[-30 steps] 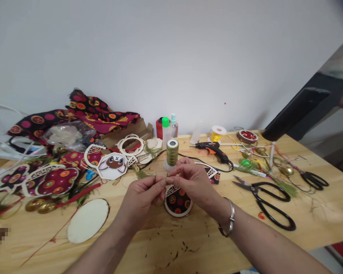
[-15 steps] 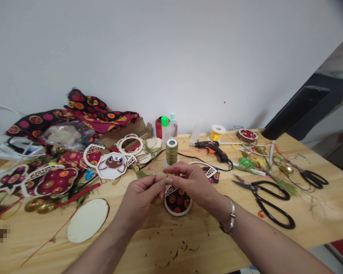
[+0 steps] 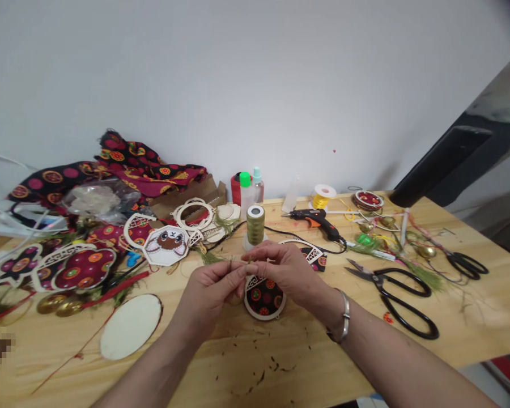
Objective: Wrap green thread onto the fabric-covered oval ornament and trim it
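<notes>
Olive spool (image 3: 255, 226); black, flower-patterned disc (image 3: 264, 300)

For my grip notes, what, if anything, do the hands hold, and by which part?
The left hand and right hand pinch what looks like greenish thread; its gripped part is hidden.

Glue gun (image 3: 309, 215) nr yellow spool (image 3: 321, 201); blk obj. (image 3: 442, 166) (prob. tube) at R.
</notes>
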Demonstrator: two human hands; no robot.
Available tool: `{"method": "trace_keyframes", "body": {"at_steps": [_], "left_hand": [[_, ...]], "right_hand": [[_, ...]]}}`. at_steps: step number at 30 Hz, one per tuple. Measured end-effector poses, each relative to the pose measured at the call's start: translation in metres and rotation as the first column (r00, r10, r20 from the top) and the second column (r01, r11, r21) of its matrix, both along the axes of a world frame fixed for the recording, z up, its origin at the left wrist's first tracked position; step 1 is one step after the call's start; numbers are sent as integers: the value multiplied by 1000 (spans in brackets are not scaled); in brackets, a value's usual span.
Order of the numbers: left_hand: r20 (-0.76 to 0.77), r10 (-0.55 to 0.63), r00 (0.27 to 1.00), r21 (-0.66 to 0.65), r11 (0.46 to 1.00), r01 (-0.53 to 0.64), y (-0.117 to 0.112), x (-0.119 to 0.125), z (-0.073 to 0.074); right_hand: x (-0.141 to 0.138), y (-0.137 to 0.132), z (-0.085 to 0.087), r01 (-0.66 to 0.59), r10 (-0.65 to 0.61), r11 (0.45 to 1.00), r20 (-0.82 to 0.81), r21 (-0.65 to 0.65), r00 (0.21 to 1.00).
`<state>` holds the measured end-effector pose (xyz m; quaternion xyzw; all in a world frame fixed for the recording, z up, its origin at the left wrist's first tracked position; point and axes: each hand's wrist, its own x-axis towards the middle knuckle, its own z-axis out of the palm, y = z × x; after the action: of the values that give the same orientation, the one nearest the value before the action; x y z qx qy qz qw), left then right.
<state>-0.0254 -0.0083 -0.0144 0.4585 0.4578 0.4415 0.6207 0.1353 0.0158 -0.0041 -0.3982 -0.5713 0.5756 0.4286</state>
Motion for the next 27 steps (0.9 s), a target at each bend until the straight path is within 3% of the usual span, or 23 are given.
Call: {"method": "trace_keyframes", "body": {"at_steps": [27], "left_hand": [[3, 5, 1000, -28, 1000, -5, 0, 1, 1]], "right_hand": [[2, 0, 5, -2, 2, 999, -1, 47, 1000]]}}
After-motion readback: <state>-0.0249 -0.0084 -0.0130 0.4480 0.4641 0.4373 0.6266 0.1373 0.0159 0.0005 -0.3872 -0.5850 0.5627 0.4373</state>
